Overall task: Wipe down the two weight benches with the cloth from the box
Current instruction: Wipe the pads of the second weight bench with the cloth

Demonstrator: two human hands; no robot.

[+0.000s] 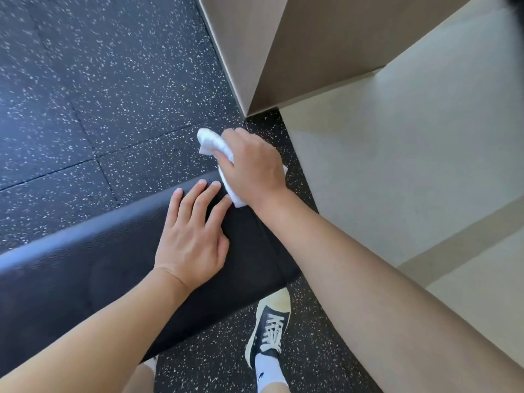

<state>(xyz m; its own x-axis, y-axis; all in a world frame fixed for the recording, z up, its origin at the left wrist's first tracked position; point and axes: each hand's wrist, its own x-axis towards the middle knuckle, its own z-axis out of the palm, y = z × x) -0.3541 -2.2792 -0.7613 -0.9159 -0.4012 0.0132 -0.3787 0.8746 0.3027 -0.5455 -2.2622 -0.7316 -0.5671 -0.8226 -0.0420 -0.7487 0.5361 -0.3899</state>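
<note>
The right hand [252, 163] grips a bunched white cloth [211, 141], fingers curled over it, pressing it on the end corner of the black padded bench [85, 268]. At its seven o'clock, the left hand [192, 231] lies flat on the bench top, fingers straight and spread, fingertips just beside the cloth. The bench runs from the hands toward eight o'clock. At six o'clock of the right hand, a black sneaker [270, 326] with white laces stands on the speckled dark floor [99, 80]. A beige wall corner [249, 52] rises at twelve o'clock.
</note>
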